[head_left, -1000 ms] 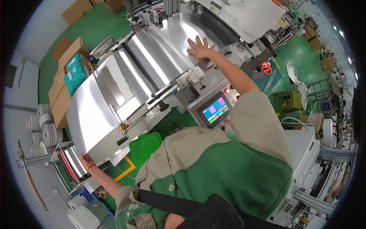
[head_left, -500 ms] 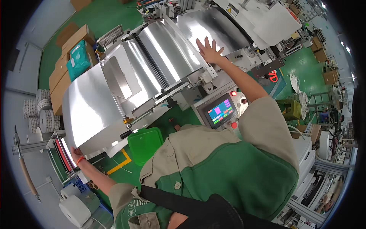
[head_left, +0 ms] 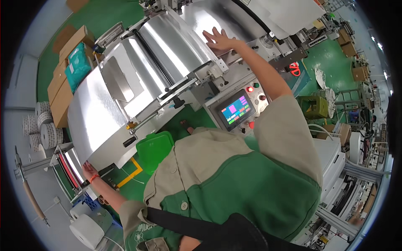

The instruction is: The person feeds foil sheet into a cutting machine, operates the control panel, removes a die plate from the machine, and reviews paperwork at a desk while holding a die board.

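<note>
Head view: right hand [head_left: 220, 40] remains flat on foil [head_left: 167, 46].

Touchscreen panel [head_left: 237, 110], green bin [head_left: 154, 147], perhaps tape rolls [head_left: 42, 129]

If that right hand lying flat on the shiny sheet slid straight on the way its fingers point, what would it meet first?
The right hand points up the silver sheet; first would probably come more bare sheet, then the machine parts at its top. Depth is unclear.
</note>
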Action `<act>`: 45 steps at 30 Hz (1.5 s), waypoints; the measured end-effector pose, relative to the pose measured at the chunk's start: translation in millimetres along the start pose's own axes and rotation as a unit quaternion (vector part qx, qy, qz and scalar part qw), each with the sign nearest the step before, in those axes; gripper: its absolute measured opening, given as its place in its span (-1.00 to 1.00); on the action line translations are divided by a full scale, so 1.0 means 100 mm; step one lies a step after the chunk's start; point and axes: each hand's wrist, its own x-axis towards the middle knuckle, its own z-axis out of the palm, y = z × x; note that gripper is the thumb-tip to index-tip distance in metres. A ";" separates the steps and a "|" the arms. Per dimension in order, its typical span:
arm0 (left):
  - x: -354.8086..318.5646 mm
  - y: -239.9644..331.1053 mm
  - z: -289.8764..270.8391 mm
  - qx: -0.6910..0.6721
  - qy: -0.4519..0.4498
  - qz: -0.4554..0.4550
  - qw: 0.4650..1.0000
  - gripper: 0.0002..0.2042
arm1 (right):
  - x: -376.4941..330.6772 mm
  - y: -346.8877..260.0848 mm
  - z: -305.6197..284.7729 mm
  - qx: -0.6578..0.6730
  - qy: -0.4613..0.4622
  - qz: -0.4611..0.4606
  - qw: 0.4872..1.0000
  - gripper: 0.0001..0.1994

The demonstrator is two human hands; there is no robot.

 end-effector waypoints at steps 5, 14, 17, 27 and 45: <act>-1.13 -0.21 0.30 0.056 -0.111 -0.081 0.989 -0.58 | -0.51 0.12 -0.49 0.009 -0.011 0.094 0.995 -0.21; -1.71 -0.80 -0.45 0.037 -0.107 -0.200 0.973 -0.61 | -0.50 -0.05 -0.19 -0.026 -0.018 0.097 0.995 -0.07; -1.89 -0.87 -0.28 0.113 -0.088 -0.167 0.975 -0.60 | -0.56 -0.10 -0.21 -0.046 0.008 0.083 0.995 -0.17; -2.28 -1.72 0.16 0.414 -0.382 -0.146 0.813 -0.61 | -1.36 -0.81 -0.22 0.111 0.522 0.033 0.845 -0.68; -3.88 -3.41 1.79 0.537 -0.838 0.098 -0.017 -0.63 | -5.86 -2.80 1.72 0.248 0.341 0.323 0.847 -0.88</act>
